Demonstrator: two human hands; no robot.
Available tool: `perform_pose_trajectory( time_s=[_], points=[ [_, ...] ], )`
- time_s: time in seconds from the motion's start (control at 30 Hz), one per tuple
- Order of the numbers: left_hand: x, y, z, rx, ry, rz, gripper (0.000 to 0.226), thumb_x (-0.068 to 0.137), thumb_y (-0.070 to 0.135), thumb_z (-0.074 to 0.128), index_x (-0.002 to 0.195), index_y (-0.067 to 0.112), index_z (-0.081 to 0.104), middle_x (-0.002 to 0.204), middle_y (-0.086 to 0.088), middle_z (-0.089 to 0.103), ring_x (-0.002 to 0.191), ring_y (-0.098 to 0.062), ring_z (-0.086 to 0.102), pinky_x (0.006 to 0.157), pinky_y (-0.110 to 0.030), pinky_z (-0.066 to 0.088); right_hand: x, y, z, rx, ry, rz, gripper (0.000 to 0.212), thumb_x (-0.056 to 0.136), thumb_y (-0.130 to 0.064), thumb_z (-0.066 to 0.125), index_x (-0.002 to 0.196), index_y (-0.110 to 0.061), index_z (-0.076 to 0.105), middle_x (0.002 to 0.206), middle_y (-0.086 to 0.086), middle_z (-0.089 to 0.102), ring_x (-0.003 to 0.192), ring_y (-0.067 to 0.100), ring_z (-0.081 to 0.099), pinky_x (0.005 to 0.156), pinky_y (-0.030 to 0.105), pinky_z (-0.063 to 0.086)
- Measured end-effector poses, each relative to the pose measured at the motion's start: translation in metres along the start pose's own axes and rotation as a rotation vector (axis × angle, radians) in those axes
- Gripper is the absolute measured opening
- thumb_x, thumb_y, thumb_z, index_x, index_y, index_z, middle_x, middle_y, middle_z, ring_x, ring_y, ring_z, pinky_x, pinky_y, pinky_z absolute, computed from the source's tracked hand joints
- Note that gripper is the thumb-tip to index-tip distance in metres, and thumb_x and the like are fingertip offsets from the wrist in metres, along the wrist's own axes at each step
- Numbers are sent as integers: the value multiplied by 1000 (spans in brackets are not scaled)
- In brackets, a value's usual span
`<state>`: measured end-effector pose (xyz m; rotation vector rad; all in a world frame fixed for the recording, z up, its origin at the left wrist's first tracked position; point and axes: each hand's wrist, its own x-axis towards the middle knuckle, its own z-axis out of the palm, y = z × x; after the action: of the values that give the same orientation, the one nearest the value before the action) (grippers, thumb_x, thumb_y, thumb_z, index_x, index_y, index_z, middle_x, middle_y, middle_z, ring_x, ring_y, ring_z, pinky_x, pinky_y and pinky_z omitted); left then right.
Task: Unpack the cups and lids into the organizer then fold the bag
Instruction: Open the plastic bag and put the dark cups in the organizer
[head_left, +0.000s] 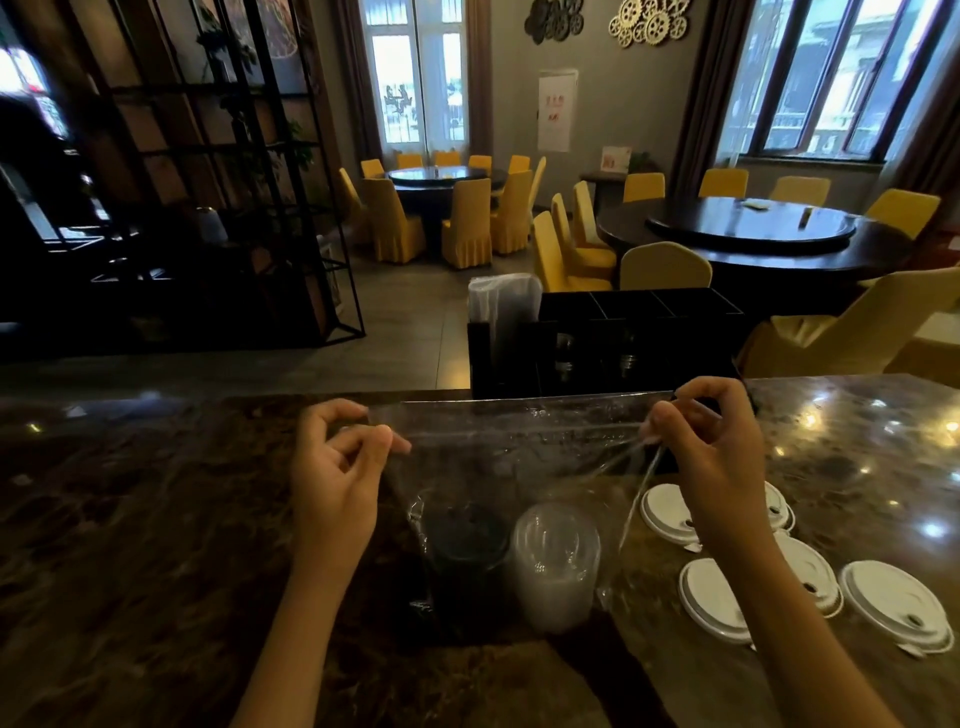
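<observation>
A clear plastic bag (519, 441) is stretched over the marble counter (130, 519). My left hand (337, 467) pinches its left edge and my right hand (711, 457) pinches its right edge, pulling the mouth wide. Through the plastic I see a dark stack of cups (467, 561) and a clear stack of cups (558, 561) side by side. Several white lids (893, 608) lie loose on the counter to the right, partly hidden by my right forearm. The black organizer (639, 332) stands at the counter's far edge, behind the bag.
A wrapped bundle of pale items (501, 306) stands in the organizer's left slot. Beyond the counter are round dark tables (753, 228) with yellow-covered chairs (467, 223). A black metal shelf frame (208, 182) stands at the left.
</observation>
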<state>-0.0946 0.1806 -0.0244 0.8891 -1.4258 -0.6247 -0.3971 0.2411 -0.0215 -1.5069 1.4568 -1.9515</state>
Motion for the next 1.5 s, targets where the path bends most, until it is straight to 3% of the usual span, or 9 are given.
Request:
perform_pose_trajectory(
  time_s=[0.2, 0.3, 0.43, 0.63, 0.8, 0.97, 1.27, 1.37, 1.5],
  points=[
    [1, 3, -7, 189, -131, 104, 15, 95, 3, 54, 92, 14, 62, 87, 4, 67, 82, -9, 67, 74, -16, 54, -1, -3, -4, -43, -126, -72, 17, 95, 3, 53, 91, -9, 64, 85, 3, 69, 79, 15, 67, 74, 18, 54],
    [-1, 5, -14, 137, -200, 48, 18, 94, 8, 58, 99, 22, 68, 97, 8, 70, 89, -8, 68, 76, -14, 54, -4, -3, -10, 3, -207, 14, 15, 92, -7, 62, 103, -14, 69, 94, -2, 72, 87, 12, 70, 76, 17, 55],
    [-5, 7, -19, 64, -273, -11, 29, 84, 1, 71, 106, 22, 69, 102, 7, 72, 96, -11, 69, 82, -15, 54, -6, -1, -15, 16, -314, 78, 39, 81, -9, 72, 116, -23, 67, 98, -4, 72, 89, 15, 71, 79, 22, 58],
    [-6, 10, -16, 41, -148, -56, 16, 81, 23, 72, 96, 21, 75, 97, 9, 75, 93, -9, 71, 78, -15, 55, -7, -3, -13, -32, -182, 31, 18, 88, -12, 67, 100, -22, 74, 88, 0, 74, 73, 15, 70, 65, 27, 59],
    [-7, 12, -14, 55, -116, -51, 16, 81, 35, 67, 91, 24, 73, 95, 9, 75, 92, -8, 70, 80, -16, 56, -8, -7, -10, -39, -156, 14, 11, 89, -18, 63, 95, -15, 73, 87, 1, 72, 81, 13, 68, 73, 22, 56],
    [-3, 17, -8, -4, -138, -23, 18, 87, 26, 64, 91, 9, 70, 116, 6, 68, 109, -10, 65, 88, -15, 51, -3, -20, -7, 36, -124, 49, 11, 93, -7, 60, 85, -10, 68, 112, 5, 64, 98, 9, 64, 79, 18, 54],
    [9, 34, 1, -153, -59, -18, 13, 92, 9, 62, 83, 15, 68, 111, 4, 73, 111, -11, 65, 90, -18, 51, 14, -43, 1, 38, -58, 41, 21, 98, -13, 54, 93, 2, 67, 82, 2, 71, 77, 4, 66, 72, 13, 51],
    [13, 43, 3, -156, -29, 24, 13, 93, 16, 61, 86, 24, 69, 96, 3, 75, 99, -14, 70, 88, -21, 53, 18, -47, 5, 55, -37, 68, 21, 99, -14, 53, 94, 2, 66, 80, 4, 69, 77, 10, 67, 74, 19, 54],
    [23, 50, 5, -74, -7, 27, 10, 96, 16, 59, 93, 12, 67, 86, 1, 75, 85, -13, 71, 78, -20, 55, 22, -56, 7, 58, -48, 121, 19, 99, -15, 53, 99, 0, 66, 84, 7, 71, 82, 17, 69, 77, 29, 56]
  ],
)
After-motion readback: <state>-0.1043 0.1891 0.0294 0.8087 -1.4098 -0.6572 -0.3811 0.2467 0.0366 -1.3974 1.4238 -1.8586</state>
